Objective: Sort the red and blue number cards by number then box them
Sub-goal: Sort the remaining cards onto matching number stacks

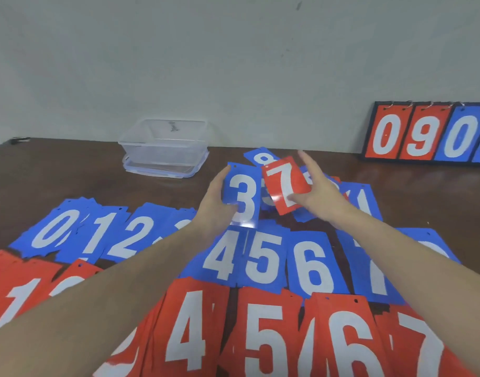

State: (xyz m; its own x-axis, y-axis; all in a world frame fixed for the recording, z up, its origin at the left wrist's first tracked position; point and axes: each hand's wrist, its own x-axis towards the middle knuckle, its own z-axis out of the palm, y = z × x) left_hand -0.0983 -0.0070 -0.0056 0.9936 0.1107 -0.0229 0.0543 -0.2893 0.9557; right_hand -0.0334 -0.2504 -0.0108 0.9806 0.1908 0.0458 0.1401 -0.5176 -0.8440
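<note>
While both forearms reach up from the bottom corners of the head view, the left hand [218, 202] grips a blue plastic card printed with a white 3 [242, 195] at centre frame, thumb laid across its face, and the right hand [319, 191] pinches a red plastic card printed with a white 7 [285, 185] just right of it, thumb on the face and fingers behind. Both cards are lifted clear of a small unsorted heap of blue and red cards [350, 195] lying behind and to the right of the hands. Across the lower half of the frame the dark brown wooden table [70, 170] carries a row of blue stacks [140, 232] reading 0, 1, 2, then 4, 5, 6, 7, with a row of red stacks [263, 330] in front of it. The clear plastic box [165, 142] sits empty on its lid at upper centre left, and a ring-bound flip scoreboard [429, 131] leans on the wall at upper right. Sorting looks well advanced and boxing not begun. The next move probably calls for laying the 3 on the blue stack hidden under the left forearm and the 7 on the red 7 stack at lower right.
</note>
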